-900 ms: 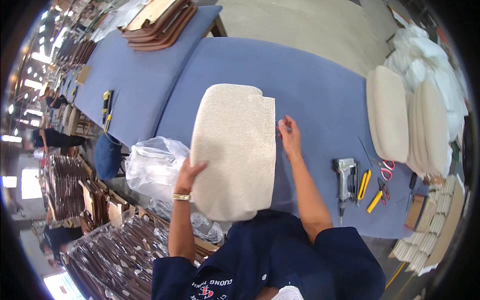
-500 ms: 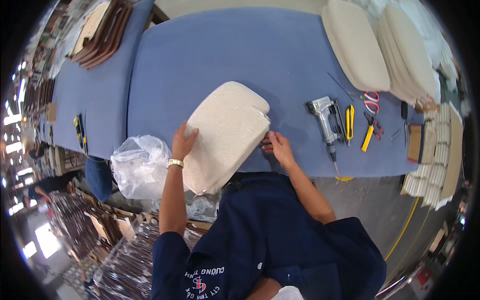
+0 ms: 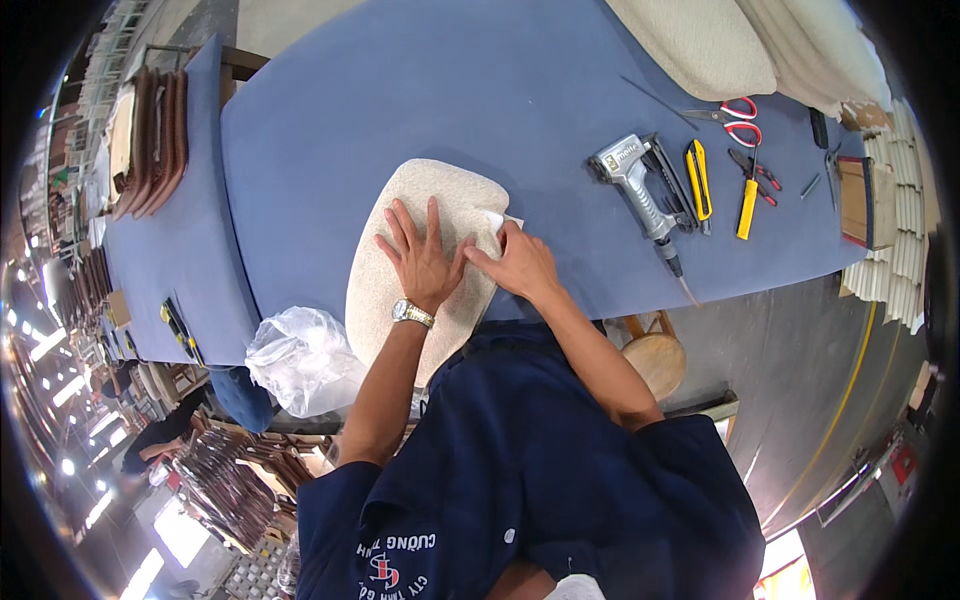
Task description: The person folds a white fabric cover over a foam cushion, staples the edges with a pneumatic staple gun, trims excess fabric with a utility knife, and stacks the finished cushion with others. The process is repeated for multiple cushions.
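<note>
A cream fabric-covered seat pad point(image 3: 458, 318) lies on the blue-topped table, close against my body. My left hand point(image 3: 425, 262) rests flat on its face with the fingers spread; a watch circles that wrist. At the notched right corner, my right hand point(image 3: 520, 262) pinches the pad's edge between thumb and bent fingers. A small white patch point(image 3: 494, 220) shows at that corner, beside the fingertips. What lies under the right fingers is hidden. Left of the pad, a crumpled clear plastic bag point(image 3: 303, 360) sits at the table's near edge.
Right of the pad lie a staple gun point(image 3: 640, 190), a yellow cutter point(image 3: 699, 182), yellow-handled pliers point(image 3: 747, 205) and red-handled scissors point(image 3: 740, 122). More cream pads point(image 3: 700, 45) are piled at the far right. Brown panels point(image 3: 155, 140) stand stacked at the far left. A round wooden stool point(image 3: 655, 365) is below the table edge.
My left hand has moved from the pad's left edge onto its face. My right hand has come up to grip the notched corner. The pad is turned more upright, and the view has shifted.
</note>
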A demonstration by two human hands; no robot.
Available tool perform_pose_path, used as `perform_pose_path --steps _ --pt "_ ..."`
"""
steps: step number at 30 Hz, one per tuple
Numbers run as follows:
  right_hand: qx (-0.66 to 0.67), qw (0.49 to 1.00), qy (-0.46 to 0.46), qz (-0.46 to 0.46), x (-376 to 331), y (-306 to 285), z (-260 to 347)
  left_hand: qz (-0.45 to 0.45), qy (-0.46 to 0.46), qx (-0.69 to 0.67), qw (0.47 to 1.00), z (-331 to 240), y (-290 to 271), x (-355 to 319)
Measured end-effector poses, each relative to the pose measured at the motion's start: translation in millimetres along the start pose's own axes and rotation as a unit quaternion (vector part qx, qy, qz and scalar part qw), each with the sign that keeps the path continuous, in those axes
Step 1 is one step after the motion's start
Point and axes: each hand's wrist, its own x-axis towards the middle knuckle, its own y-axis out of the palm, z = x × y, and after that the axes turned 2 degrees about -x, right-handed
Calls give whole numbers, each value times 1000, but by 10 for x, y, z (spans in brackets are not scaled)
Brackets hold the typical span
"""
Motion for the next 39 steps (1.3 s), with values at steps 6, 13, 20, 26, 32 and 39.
perform_pose_path --steps 6,13,20,26,32,39 --pt "44 999 -23 12 141 114 -226 16 -19 0 1000 -37 26 68" --pt "140 988 -20 -68 170 200 -337 27 -44 -7 999 -86 -11 65" --pt "303 950 44 -68 255 521 -622 20 -51 -22 998 -76 33 47" --pt "116 988 -39 -90 235 226 -404 -66 -29 -118 990 396 10 111" --pt "358 920 -57 -150 232 547 -556 71 -209 -171 960 1159 -356 459" --pt "403 886 60 -222 -697 460 -590 74 -12 -207 975 644 -247 502"
